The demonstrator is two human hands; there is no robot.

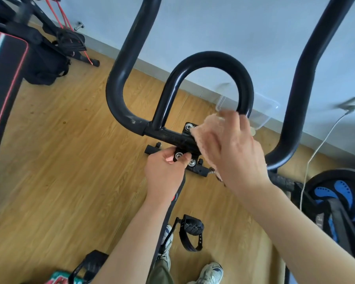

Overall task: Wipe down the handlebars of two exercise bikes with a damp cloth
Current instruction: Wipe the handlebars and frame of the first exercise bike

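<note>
A black exercise-bike handlebar (pixel 209 60) fills the centre, with a rounded middle loop and two long outer bars rising left and right. My right hand (pixel 232 148) grips a pale peach cloth (pixel 205 132) and presses it against the lower right end of the loop, where it meets the crossbar. My left hand (pixel 164 173) holds the black mounting bracket (pixel 178 156) under the crossbar, fingers curled round its edge by a silver bolt. Part of the cloth is hidden beneath my right hand.
A black pedal with strap (pixel 191 232) hangs below over the wooden floor (pixel 59 150). A weight bench (pixel 6 83) stands at left, a black bag (pixel 45 66) beside it. A blue-and-black seat (pixel 340 197), a white cable (pixel 320 150) and a clear plastic box (pixel 260 111) sit right.
</note>
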